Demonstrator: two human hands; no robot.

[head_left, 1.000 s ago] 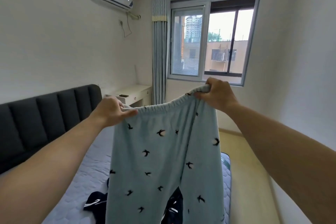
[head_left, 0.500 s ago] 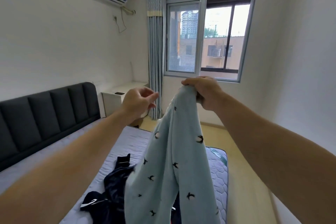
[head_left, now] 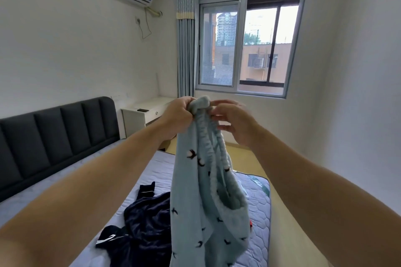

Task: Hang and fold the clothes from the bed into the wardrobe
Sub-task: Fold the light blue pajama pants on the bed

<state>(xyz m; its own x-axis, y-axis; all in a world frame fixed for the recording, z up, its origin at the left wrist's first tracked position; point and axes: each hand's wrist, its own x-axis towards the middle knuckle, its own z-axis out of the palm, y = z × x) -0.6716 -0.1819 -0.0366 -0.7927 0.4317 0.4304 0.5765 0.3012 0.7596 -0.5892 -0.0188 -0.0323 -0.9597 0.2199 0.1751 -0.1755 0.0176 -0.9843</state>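
Gripping bunched pale-blue bird-print fleece trousers (head_left: 195, 201) in left hand (head_left: 178, 115); right hand (head_left: 236, 123) slack-fingered just beside, above grey quilted bed (head_left: 158, 169).

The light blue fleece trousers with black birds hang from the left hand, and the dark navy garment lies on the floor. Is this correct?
Not quite. In the head view the dark navy garment lies on the grey quilted mattress, not on the floor. The light blue fleece trousers do hang from the left hand.

pale blue trousers (head_left: 195, 191) with small black birds, navy garment (head_left: 147, 221)
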